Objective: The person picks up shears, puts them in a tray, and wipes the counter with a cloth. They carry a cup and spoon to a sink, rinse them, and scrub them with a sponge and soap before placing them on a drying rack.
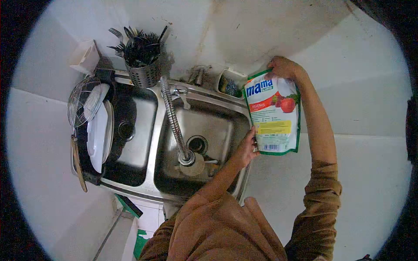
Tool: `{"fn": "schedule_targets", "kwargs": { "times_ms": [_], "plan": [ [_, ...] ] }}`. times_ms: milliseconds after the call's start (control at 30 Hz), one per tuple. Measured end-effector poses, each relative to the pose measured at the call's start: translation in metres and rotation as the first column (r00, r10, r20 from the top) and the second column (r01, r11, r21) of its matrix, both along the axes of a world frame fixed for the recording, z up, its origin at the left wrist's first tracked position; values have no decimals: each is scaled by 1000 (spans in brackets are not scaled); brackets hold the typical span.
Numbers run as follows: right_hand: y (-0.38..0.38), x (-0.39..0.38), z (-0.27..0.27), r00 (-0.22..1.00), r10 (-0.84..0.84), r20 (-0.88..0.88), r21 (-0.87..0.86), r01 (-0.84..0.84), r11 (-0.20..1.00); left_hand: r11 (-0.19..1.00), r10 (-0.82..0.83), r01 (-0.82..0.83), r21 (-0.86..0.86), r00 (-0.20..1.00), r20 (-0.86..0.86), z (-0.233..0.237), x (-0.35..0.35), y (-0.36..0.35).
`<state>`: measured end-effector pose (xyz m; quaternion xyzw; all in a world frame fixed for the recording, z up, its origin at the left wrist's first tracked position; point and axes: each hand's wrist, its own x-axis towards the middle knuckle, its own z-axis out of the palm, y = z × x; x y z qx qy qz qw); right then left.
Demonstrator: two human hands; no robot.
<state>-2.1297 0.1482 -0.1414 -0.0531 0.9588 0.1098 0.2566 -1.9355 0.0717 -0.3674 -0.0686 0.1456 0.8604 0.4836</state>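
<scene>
A white and green soap pouch (276, 119) with a red fruit picture is upright at the right of the sink. My right hand (285, 69) grips its top edge. Against the pouch's lower left edge is my left hand (249, 148), its fingers partly hidden at the pouch. Just left of the pouch's top, a small holder with a dark scrubber (231, 87) sits at the sink's back corner.
A double steel sink (150, 169) has a coiled faucet hose (173, 117) over its right basin. White plates (98, 139) and a wire strainer (79, 104) stand at the left. Behind is a metal cutlery holder (143, 75) full of utensils.
</scene>
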Motion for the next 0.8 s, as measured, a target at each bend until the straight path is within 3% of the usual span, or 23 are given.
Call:
{"fn": "schedule_targets", "kwargs": {
  "times_ms": [133,200,433,500,600,733,800],
  "plan": [
    [21,-7,-12,998,60,29,-69,-57,996,1000,18,-18,22,1000,6,-6,1,5],
    [26,1,-10,997,14,-77,-98,-21,995,997,7,-9,-71,1000,-30,-6,1,1],
    [39,29,-14,966,-69,-248,-190,21,982,985,51,-70,-158,991,-125,-43,-16,-6],
    [36,41,-8,951,-193,-240,-312,113,943,966,35,-73,-248,988,-151,-55,-26,-7],
    [43,57,-16,910,-323,-261,-428,191,883,904,94,-129,-407,990,-106,-10,-44,-34],
    [35,82,-13,844,-407,-350,-485,208,849,883,122,-158,-442,987,-108,-39,-65,-33],
    [20,95,6,822,-499,-273,-488,329,809,889,172,-165,-428,985,-24,-27,-77,-43]
  ]
}}
